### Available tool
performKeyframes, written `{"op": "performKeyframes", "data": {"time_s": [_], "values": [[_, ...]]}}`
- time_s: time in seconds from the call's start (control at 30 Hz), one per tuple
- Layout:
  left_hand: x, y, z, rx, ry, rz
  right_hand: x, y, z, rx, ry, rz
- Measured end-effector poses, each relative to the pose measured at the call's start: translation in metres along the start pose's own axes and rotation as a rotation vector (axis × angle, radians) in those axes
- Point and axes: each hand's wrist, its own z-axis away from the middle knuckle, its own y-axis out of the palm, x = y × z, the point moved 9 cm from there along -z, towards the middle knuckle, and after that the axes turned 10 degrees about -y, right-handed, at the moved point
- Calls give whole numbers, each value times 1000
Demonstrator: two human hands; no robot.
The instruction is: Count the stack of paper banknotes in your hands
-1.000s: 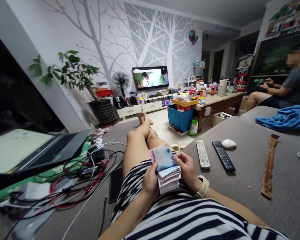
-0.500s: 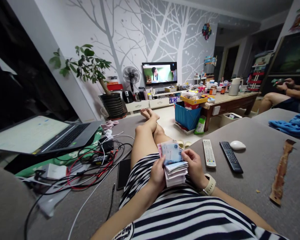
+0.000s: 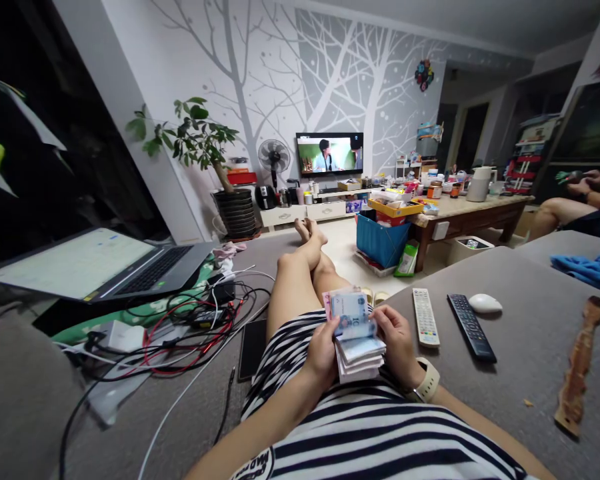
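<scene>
A folded wad of banknotes (image 3: pixel 359 360) sits above my lap, its lower ends bent into several layers. My left hand (image 3: pixel 322 350) is closed around the wad's left side, thumb on the front. A blue banknote (image 3: pixel 353 313) stands up at the top, with a pinkish note (image 3: pixel 327 301) showing behind its left edge. At the blue note's right edge, the thumb and fingers of my right hand (image 3: pixel 394 335) are pinched together. A pale watch (image 3: pixel 427 381) is on my right wrist.
On the grey sofa to the right lie a white remote (image 3: pixel 425 319), a black remote (image 3: pixel 471 328), a white mouse (image 3: pixel 485 304) and a brown strip (image 3: pixel 577 367). To the left are a laptop (image 3: pixel 105 263), tangled cables (image 3: pixel 200 333) and a dark phone-like slab (image 3: pixel 250 350). Another person's hands (image 3: pixel 586 183) show far right.
The view has shifted, so everything sits a little lower and further right. The blue note's upper part has tilted, showing more of its printed face. Both hands stay on the banknotes.
</scene>
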Motion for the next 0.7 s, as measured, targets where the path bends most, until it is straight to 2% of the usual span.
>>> {"op": "performKeyframes", "data": {"time_s": [0.13, 0.43, 0.7], "values": [[-1, -1, 0, -11, 12, -12, -2, 2, 0, 25, -9, -3], [-1, 1, 2, 14, -1, -66, -2, -8, -5, -59, -49, 61], [-1, 4, 1, 37, -19, -49, 3, -5, -4, -9, -55, 85]]}}
